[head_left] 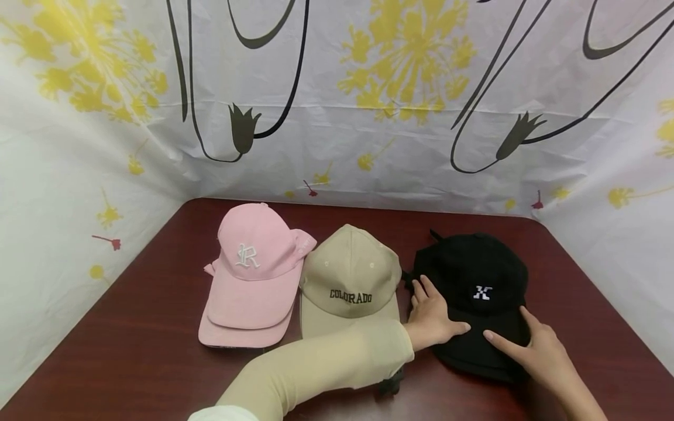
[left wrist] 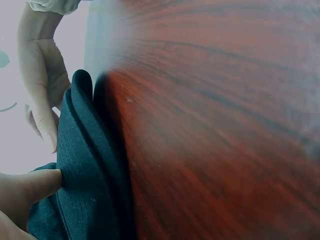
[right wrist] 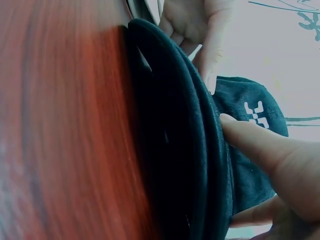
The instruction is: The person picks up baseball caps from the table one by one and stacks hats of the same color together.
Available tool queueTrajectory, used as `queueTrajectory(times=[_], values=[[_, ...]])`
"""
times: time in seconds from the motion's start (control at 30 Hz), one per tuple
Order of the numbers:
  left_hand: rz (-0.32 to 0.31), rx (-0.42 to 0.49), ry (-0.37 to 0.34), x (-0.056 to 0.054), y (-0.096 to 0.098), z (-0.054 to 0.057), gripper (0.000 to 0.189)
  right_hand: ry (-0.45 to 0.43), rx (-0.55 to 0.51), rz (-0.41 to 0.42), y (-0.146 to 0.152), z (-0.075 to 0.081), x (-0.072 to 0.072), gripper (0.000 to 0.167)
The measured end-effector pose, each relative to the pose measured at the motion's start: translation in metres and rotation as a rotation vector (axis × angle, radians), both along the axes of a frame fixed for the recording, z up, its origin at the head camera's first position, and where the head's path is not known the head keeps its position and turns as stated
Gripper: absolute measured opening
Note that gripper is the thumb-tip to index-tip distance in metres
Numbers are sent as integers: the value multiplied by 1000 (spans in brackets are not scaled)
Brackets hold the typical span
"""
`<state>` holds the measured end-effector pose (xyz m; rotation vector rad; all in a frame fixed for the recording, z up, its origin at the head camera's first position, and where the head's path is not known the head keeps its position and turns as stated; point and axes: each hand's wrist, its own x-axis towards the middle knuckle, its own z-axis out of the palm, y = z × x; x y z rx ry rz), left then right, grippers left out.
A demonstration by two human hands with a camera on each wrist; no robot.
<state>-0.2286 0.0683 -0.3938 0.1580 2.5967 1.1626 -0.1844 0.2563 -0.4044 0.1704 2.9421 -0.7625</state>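
Black caps [head_left: 471,272] lie at the right of the table, one over another; two brims [right wrist: 197,145] show edge-on in the right wrist view. A white stitched mark is on the upper one's front. My left hand [head_left: 432,316] rests on the cap's left side with fingers spread, its thumb out over the brim. On the other side my right hand [head_left: 539,351] touches the cap with its fingers, thumb lying on the brim. Both thumbs look nearly straight, their tips close together. Beside my left wrist sits a beige cap [head_left: 350,272] lettered COLORADO, partly hidden by my left sleeve.
Two stacked pink caps [head_left: 258,263] lie left of the beige one, brims toward me. All stand on a dark red wooden table [head_left: 142,327]. A white patterned cloth [head_left: 326,76] hangs behind and along the sides. A small dark piece [head_left: 391,383] pokes out below my left sleeve.
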Motion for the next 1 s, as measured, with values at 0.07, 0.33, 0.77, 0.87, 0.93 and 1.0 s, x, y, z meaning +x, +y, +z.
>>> queueTrajectory(times=[0.07, 0.33, 0.77, 0.87, 0.93, 1.0], values=[[-5, -5, 5, 1, 0, -1, 105, 11, 22, 3, -1, 0, 2, 101], [-21, 0, 10, 4, -8, -7, 104, -38, 30, -11, -8, 0, 6, 103], [-2, 147, 9, 2, -23, -13, 103, -7, -3, -5, -17, -4, 2, 103], [11, 181, -4, 2, -24, -13, 103, -10, -16, -2, -18, -4, 1, 103], [15, 173, -7, 1, -23, -12, 104, 15, -24, 8, -18, -3, 1, 104], [17, 145, -3, 0, -22, -9, 105, 48, -33, 18, -18, -1, 3, 105]])
